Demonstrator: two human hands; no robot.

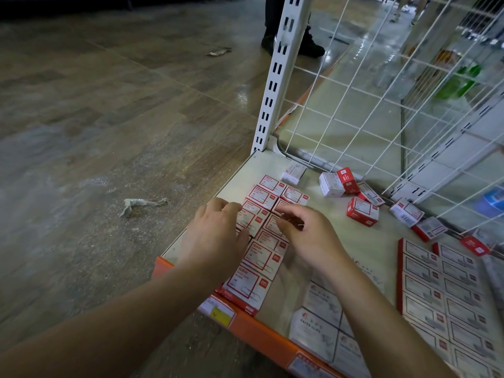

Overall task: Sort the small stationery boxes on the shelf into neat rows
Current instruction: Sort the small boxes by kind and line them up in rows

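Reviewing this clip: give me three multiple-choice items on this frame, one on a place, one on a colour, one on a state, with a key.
1. Where do the loose boxes lie?
A. by the wire mesh back
B. on the floor
C. in a basket

2. What colour is the shelf's front edge?
A. blue
B. orange
C. green

3. What is the left hand doing?
A. hanging idle
B. gripping the post
C. resting on the rowed boxes

Key: 1 A, they are scattered along the mesh; 2 B, the strip is orange; 3 C, its fingers lie on the row.

We see dim, even indoor light, glare on the glossy floor (351, 36) top right, soft blur throughout, and wide-angle bending at the edges.
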